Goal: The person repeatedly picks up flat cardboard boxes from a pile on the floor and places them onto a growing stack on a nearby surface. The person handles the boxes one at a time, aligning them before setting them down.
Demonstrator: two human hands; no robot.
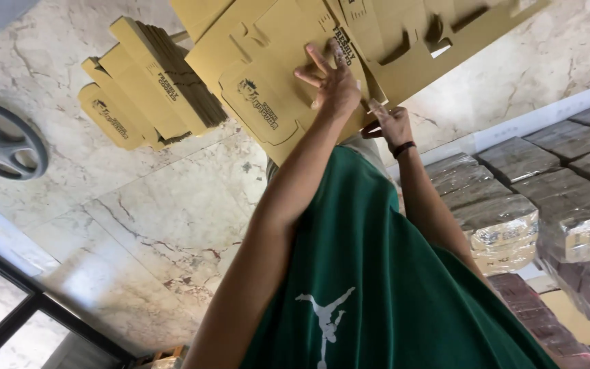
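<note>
Your left hand (332,82) lies flat, fingers spread, pressing the flat die-cut cardboard blank (274,68). Your right hand (389,124) pinches its near edge. The blank lies unfolded on the marble floor (138,205); no panel is yet raised. A stack of further blanks (148,85) waits just beside it.

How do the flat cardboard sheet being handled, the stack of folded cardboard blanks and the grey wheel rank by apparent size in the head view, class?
1. Flat cardboard sheet, though it runs past the frame's top edge.
2. Stack of cardboard blanks.
3. Grey wheel, partly cut off at the left edge, so unsure.
</note>
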